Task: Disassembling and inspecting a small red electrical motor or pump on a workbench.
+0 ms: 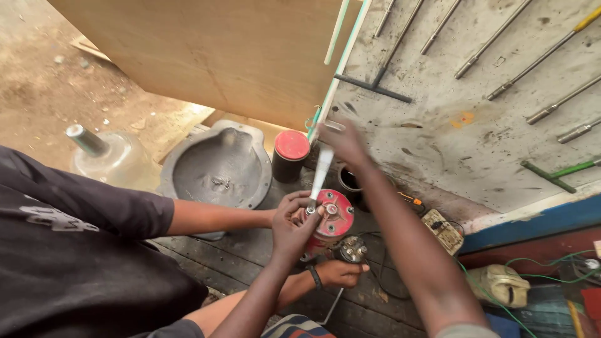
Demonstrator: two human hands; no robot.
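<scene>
Left hand on red cylinder, right hand perhaps gripping spanner

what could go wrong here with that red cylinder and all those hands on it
The red cylinder is steadied by hand only, so it could tip or twist. The left hand sits beside the white-handled tool, where a slip might hit fingers. The right hand reaches over an open can and could knock it.

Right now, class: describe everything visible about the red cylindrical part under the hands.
The red cylindrical part looks like painted metal, scuffed and dirty, with a round end face turned upward and a metal stud at its middle. It stands slightly tilted on the dark wooden bench. The left hand grips its side; a white-handled tool meets its top.
</scene>
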